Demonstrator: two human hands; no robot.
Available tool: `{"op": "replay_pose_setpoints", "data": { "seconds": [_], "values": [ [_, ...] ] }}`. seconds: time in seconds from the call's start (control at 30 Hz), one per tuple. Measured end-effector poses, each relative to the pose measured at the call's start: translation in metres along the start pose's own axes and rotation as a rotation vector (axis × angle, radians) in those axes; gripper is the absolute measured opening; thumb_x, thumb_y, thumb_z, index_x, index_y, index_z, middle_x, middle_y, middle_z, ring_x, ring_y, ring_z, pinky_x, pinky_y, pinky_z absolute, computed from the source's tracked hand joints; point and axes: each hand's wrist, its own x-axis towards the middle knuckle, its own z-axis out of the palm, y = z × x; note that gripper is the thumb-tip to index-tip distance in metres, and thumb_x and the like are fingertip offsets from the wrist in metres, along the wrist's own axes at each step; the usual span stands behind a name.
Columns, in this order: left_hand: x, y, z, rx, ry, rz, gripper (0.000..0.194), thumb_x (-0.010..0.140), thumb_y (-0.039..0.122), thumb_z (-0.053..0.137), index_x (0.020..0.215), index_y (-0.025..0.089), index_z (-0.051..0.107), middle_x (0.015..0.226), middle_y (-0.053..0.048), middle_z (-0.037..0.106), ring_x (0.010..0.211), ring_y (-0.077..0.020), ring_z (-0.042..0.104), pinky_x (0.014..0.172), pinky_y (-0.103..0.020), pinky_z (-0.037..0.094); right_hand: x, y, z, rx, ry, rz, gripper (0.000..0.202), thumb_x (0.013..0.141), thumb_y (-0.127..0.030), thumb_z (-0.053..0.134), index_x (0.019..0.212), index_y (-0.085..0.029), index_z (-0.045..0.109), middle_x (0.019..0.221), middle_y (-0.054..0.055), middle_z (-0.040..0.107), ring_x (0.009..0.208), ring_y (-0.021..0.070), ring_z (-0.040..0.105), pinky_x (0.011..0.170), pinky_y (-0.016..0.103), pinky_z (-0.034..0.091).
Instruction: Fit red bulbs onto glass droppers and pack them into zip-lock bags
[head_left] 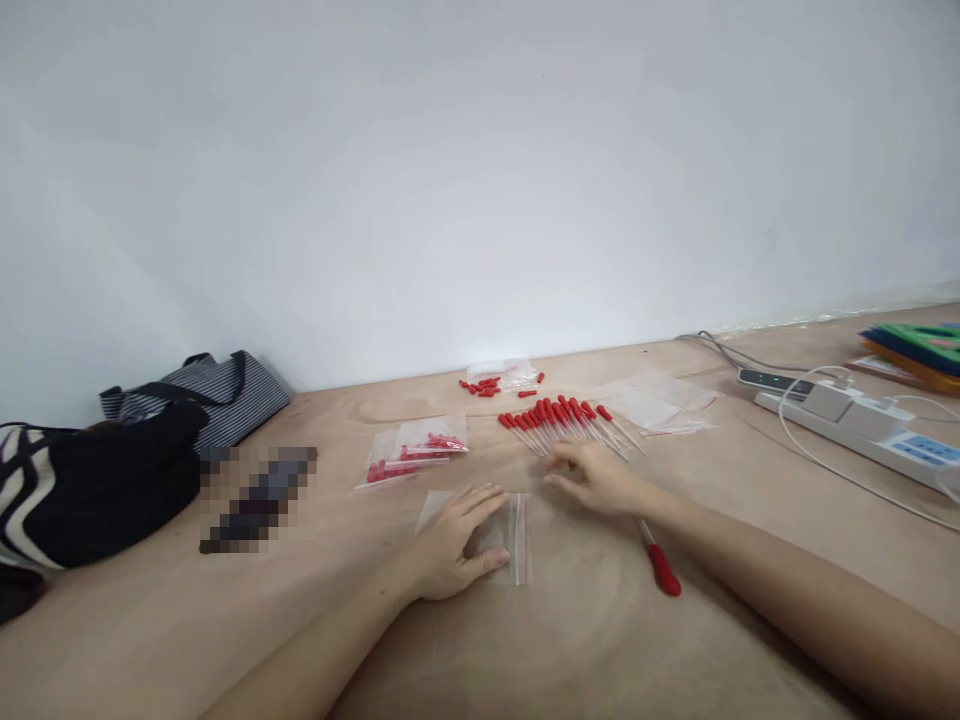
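My left hand [457, 545] lies flat with its fingers apart on a clear zip bag [520, 540]. Just right of the bag, my right hand [592, 478] has its fingers curled near the lower ends of several red-topped droppers [555, 412]; whether it holds anything is hidden. A single dropper with a red bulb [664, 572] lies by my right forearm, its upper part under the wrist. Filled clear bags with red bulbs [416, 450] lie behind my left hand. Loose small red bulbs [487, 386] lie at the back by another bag.
Flat clear bags [656, 402] lie right of the droppers. A white power strip [862, 430] with cables is at the right, near stacked coloured sheets [915, 350]. A striped bag [217, 400], black cloth [120, 490] and a blurred dark object [259, 500] are at the left.
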Motion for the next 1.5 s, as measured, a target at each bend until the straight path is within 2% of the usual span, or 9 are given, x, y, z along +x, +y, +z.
{"op": "replay_pose_setpoints", "data": {
  "seconds": [0.1,0.2,0.4,0.5,0.63,0.77,0.83,1.03,1.5],
  "values": [
    [0.002,0.003,0.002,0.028,0.011,-0.098,0.053,0.081,0.041,0.049,0.128,0.019,0.037,0.133,-0.012,0.04,0.123,-0.025,0.035,0.1,-0.047,0.03,-0.017,0.006,-0.022,-0.315,-0.116,0.347,0.029,0.066,-0.047,0.059,0.064,-0.017,0.058,0.063,0.007,0.057,0.058,0.0193,0.053,0.05,0.029,0.036],
    [0.002,0.005,0.003,0.089,0.031,-0.198,0.052,0.082,0.044,0.045,0.125,0.015,0.042,0.132,-0.015,0.04,0.123,-0.0278,0.033,0.1,-0.051,0.028,-0.036,0.007,-0.039,-0.452,-0.319,0.468,0.038,0.054,-0.054,0.064,0.046,-0.019,0.051,0.053,0.005,0.052,0.052,0.0201,0.052,0.046,0.027,0.03],
    [-0.003,0.006,0.003,0.078,0.022,-0.194,0.072,0.071,0.055,0.054,0.13,0.018,0.034,0.136,-0.015,0.032,0.125,-0.0308,0.027,0.101,-0.053,0.024,-0.051,0.005,-0.046,-0.325,-0.499,0.436,0.031,0.062,-0.035,0.058,0.04,-0.02,0.044,0.041,-0.002,0.043,0.041,0.0118,0.043,0.043,0.024,0.025],
    [-0.003,0.004,0.005,0.031,0.033,-0.168,0.071,0.074,0.05,0.054,0.132,0.019,0.029,0.136,-0.014,0.034,0.125,-0.0284,0.03,0.102,-0.052,0.023,-0.043,-0.001,-0.044,-0.178,-0.536,0.274,0.022,0.067,-0.022,0.051,0.045,-0.019,0.047,0.042,-0.003,0.046,0.04,0.0096,0.04,0.043,0.022,0.024],
    [0.0,-0.002,0.008,0.019,0.041,-0.187,0.066,0.077,0.048,0.051,0.131,0.015,0.031,0.134,-0.014,0.037,0.124,-0.0268,0.031,0.102,-0.051,0.023,-0.02,-0.012,-0.032,-0.039,-0.39,0.02,0.014,0.073,-0.015,0.043,0.064,-0.02,0.053,0.058,0.0,0.057,0.051,0.0109,0.046,0.047,0.022,0.029],
    [0.002,-0.004,0.007,0.017,0.036,-0.192,0.066,0.077,0.048,0.05,0.13,0.012,0.031,0.133,-0.014,0.039,0.124,-0.0262,0.032,0.103,-0.049,0.023,-0.003,-0.009,-0.006,-0.04,-0.086,-0.023,0.014,0.081,-0.019,0.037,0.079,-0.018,0.052,0.076,0.004,0.059,0.065,0.0143,0.051,0.058,0.025,0.035],
    [0.001,-0.004,0.007,0.016,0.04,-0.189,0.065,0.077,0.048,0.05,0.13,0.013,0.032,0.133,-0.014,0.039,0.124,-0.0262,0.032,0.103,-0.049,0.023,-0.003,-0.002,0.005,-0.06,-0.007,-0.044,0.015,0.083,-0.019,0.037,0.081,-0.018,0.052,0.081,0.005,0.059,0.072,0.0156,0.052,0.065,0.028,0.036],
    [0.0,-0.003,0.007,0.011,0.028,-0.195,0.065,0.077,0.047,0.051,0.13,0.014,0.032,0.133,-0.014,0.038,0.124,-0.0263,0.032,0.103,-0.05,0.023,-0.016,0.016,0.011,-0.151,-0.035,-0.08,0.014,0.085,-0.022,0.039,0.082,-0.019,0.052,0.083,0.003,0.058,0.076,0.0158,0.053,0.069,0.03,0.033],
    [0.002,-0.001,0.005,0.0,0.003,-0.236,0.065,0.077,0.048,0.05,0.13,0.014,0.031,0.134,-0.012,0.037,0.126,-0.0248,0.029,0.105,-0.046,0.019,-0.015,0.008,0.004,-0.207,-0.05,-0.107,0.014,0.084,-0.021,0.04,0.081,-0.018,0.053,0.083,0.005,0.058,0.075,0.0157,0.052,0.066,0.028,0.032]
  ]
}}
